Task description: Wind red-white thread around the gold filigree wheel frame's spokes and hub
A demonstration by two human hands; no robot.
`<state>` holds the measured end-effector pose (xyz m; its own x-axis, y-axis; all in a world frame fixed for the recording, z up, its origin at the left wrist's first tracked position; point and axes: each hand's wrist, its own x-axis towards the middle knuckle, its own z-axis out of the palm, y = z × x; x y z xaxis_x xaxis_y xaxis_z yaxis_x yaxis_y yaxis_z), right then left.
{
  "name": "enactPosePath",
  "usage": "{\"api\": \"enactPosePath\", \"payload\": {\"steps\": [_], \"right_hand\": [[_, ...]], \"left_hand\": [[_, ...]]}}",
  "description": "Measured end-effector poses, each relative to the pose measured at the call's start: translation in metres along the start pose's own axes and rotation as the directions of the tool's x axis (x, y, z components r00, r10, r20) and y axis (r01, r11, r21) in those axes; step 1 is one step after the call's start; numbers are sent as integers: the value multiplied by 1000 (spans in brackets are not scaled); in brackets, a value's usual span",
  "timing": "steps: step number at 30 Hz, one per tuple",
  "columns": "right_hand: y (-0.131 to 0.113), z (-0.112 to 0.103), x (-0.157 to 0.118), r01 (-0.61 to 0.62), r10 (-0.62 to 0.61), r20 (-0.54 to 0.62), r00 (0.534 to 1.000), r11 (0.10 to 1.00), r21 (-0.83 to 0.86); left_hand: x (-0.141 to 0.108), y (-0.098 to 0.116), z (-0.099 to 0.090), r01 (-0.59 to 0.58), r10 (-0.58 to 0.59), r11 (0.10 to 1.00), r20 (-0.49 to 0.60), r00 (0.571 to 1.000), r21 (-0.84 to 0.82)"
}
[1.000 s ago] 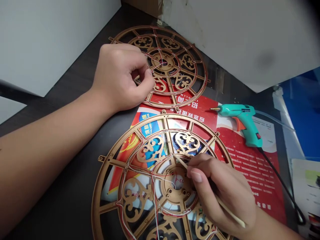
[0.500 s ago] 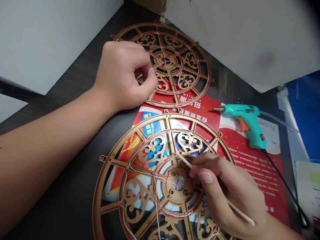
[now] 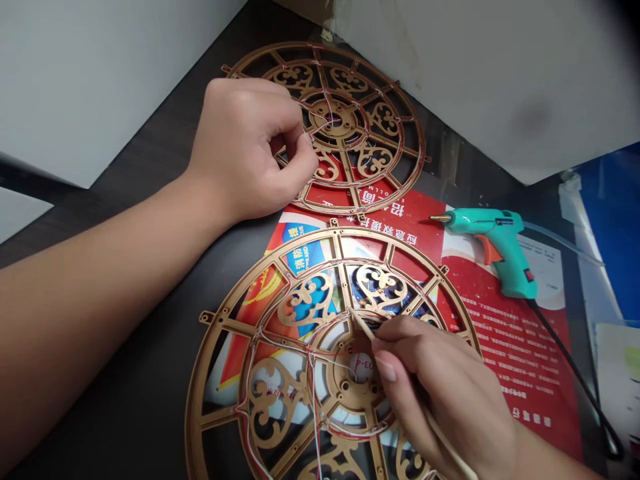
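My right hand (image 3: 440,393) pinches a thin wooden stick (image 3: 365,326). Its tip touches, or sits right by, the inner ring of the near gold openwork wheel (image 3: 345,287), where a spoke meets it. Red and white wires (image 3: 311,380) run along the rings and across the hub of this wheel. My left hand (image 3: 255,147) is closed over the left side of the far gold wheel (image 3: 357,190), thumb and forefinger pressed together. Whatever sits between those fingertips is hidden or too small to name. Thin wires also trace the far wheel's rings.
A teal glue gun (image 3: 500,233) lies at the right, its nozzle pointing left and a black cord (image 3: 565,360) trailing toward the lower right. Red printed sheets (image 3: 520,360) lie beneath the near wheel. White box-like surfaces (image 3: 90,80) stand at the back left and back right.
My right hand has shifted slightly left and down, and the stick has turned steeper with its tip near the same joint. My left hand has hardly moved.
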<state>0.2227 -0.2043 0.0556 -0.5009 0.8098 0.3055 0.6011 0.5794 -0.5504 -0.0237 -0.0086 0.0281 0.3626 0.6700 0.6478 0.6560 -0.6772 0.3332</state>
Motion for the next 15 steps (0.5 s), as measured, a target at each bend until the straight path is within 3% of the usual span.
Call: {"api": "enactPosePath", "payload": {"steps": [7, 15], "right_hand": [[-6, 1, 6, -171, 179, -25, 984, 966, 193], [0, -1, 1, -70, 71, -30, 997, 997, 38]], "left_hand": [[0, 0, 0, -11, 11, 1000, 17, 1000, 17], [0, 1, 0, 3, -3, 1000, 9, 1000, -14]]}}
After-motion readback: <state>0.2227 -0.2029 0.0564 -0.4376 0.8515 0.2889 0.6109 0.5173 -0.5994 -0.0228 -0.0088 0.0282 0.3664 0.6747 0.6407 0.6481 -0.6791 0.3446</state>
